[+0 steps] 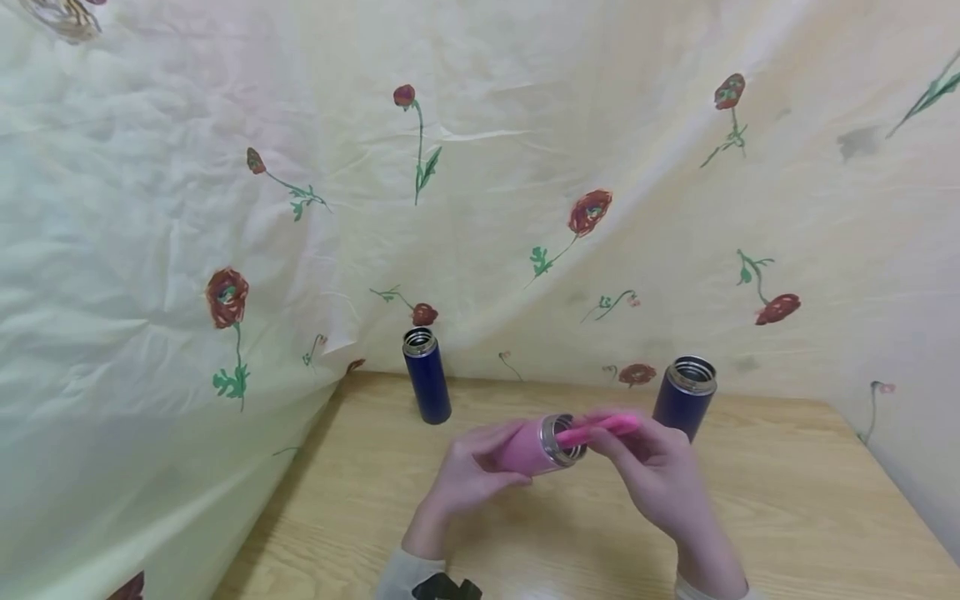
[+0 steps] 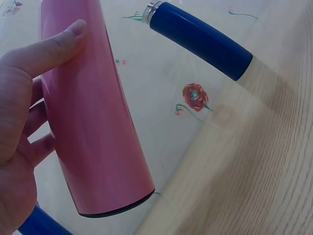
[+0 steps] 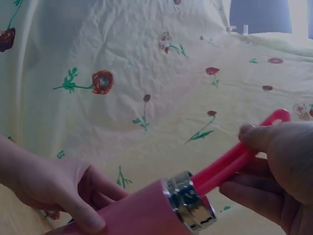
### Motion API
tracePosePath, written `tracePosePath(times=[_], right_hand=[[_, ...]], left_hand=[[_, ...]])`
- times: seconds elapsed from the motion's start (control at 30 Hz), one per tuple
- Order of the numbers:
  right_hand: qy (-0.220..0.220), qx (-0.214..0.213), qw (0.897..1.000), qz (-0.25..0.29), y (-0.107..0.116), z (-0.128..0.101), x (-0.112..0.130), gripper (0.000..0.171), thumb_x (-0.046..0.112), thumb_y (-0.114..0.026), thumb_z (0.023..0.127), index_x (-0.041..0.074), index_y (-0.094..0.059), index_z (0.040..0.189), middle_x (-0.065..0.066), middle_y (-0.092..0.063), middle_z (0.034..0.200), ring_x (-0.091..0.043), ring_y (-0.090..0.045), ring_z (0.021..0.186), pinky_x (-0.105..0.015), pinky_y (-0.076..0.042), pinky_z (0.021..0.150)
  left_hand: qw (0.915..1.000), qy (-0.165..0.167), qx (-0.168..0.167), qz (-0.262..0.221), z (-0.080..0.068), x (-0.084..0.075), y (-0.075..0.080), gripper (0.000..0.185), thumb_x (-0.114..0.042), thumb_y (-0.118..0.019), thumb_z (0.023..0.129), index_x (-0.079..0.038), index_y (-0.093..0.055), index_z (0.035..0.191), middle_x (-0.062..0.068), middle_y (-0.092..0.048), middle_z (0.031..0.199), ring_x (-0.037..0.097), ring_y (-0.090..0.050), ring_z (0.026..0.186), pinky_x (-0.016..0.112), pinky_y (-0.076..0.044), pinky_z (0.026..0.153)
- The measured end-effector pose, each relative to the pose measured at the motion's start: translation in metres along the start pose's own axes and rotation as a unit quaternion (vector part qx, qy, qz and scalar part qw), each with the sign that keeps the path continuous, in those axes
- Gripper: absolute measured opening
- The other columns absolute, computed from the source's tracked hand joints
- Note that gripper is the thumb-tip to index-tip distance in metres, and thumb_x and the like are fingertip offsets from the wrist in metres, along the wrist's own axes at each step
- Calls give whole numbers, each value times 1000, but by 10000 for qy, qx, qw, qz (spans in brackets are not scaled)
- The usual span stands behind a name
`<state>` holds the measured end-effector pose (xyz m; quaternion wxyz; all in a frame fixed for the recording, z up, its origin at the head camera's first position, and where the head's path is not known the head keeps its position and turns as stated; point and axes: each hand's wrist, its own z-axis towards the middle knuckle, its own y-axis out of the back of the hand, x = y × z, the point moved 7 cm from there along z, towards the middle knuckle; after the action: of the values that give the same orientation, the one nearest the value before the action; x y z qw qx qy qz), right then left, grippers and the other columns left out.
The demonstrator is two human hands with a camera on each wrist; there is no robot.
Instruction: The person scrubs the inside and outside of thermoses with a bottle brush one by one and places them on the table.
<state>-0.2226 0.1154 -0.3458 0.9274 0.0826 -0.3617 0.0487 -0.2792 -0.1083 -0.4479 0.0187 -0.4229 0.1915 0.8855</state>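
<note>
My left hand (image 1: 474,471) grips a pink metal flask (image 1: 517,452) around its body, holding it tilted above the table with the mouth toward the right. The flask has a bare steel threaded neck (image 3: 188,200) and no lid on it. Between thumb and fingers, my right hand (image 1: 660,475) pinches a bright pink looped plastic handle (image 3: 215,170). Its lower end goes into the flask's mouth; what lies inside is hidden. In the left wrist view the flask's dark-rimmed base (image 2: 117,208) hangs free of the table.
One lidless blue flask (image 1: 427,383) stands upright at the back left of the wooden table (image 1: 795,500). Another blue flask (image 1: 681,408) stands at the back right, partly behind my right hand. A flower-patterned cloth (image 1: 480,250) hangs behind the table and along its left side.
</note>
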Motion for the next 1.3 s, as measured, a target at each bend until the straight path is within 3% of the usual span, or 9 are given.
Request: tracePosePath(times=[0.13,0.27,0.37,0.5,0.6,0.73,0.97,1.13,1.3], right_hand=[[-835,-658,9925,-597,5,-1,-7,18,-15,-66,98,-6,-75,111,-16,-80,104,-16,-79,91,-32,-65,79],[-1500,-1278,9780,-687,12,-4,-12,13,-9,-68,101,-10,-74,112,-11,-81,103,-15,-79,89,-34,-65,75],[-1706,-1466,9721,-667,15,-5,-12,14,-8,-69,100,-10,-73,113,-10,-81,103,-16,-79,88,-34,-64,76],[-1639,-1477,9722,-781,18,-4,-6,17,-8,-66,101,-9,-72,117,-16,-79,109,-15,-79,93,-35,-64,79],[-1577,-1561,9715,-835,23,-6,1,20,-8,-60,105,-8,-68,123,-13,-79,114,-14,-78,100,-33,-63,84],[-1340,-1887,9714,-528,35,-11,12,21,-10,-56,105,-11,-64,125,-8,-80,114,-15,-78,102,-29,-62,86],[-592,-2071,9765,116,49,-15,29,18,-18,-54,102,-26,-56,118,-14,-80,111,-19,-79,100,-33,-62,86],[-789,-2344,9689,-38,52,-17,36,17,-17,-55,102,-25,-58,117,-13,-81,107,-20,-80,97,-35,-62,84],[-723,-2792,9573,201,61,-23,38,17,-18,-57,101,-25,-60,116,-16,-81,104,-21,-80,90,-32,-63,79]], left_hand=[[9994,-249,-9,241,2,-2,1,74,-5,-98,72,-7,-70,140,3,-70,141,26,-66,130,45,-50,114],[9985,-422,-53,342,2,-2,2,75,-4,-99,71,-5,-70,140,5,-70,141,27,-67,130,45,-51,113],[9982,-496,-115,321,1,-2,3,75,-3,-99,70,-4,-70,140,7,-70,140,28,-67,129,46,-52,112],[9992,-241,-214,247,0,1,5,76,-2,-98,70,-6,-70,140,3,-70,140,27,-67,129,46,-51,113],[9992,72,-298,271,-2,6,6,76,-2,-97,71,-9,-70,141,1,-69,142,27,-65,132,46,-49,115],[9982,270,-418,326,-3,10,7,76,-1,-95,73,-11,-69,144,1,-67,145,28,-63,135,46,-47,117],[9976,10,-457,516,0,7,8,77,2,-93,75,-12,-67,146,0,-64,150,29,-59,139,48,-43,120],[9967,-122,-471,652,0,5,10,77,3,-93,74,-12,-67,146,-2,-64,149,29,-59,139,48,-43,120],[9908,-668,-525,1051,-2,0,13,76,1,-94,72,-5,-68,143,9,-67,146,32,-63,135,48,-47,117]])
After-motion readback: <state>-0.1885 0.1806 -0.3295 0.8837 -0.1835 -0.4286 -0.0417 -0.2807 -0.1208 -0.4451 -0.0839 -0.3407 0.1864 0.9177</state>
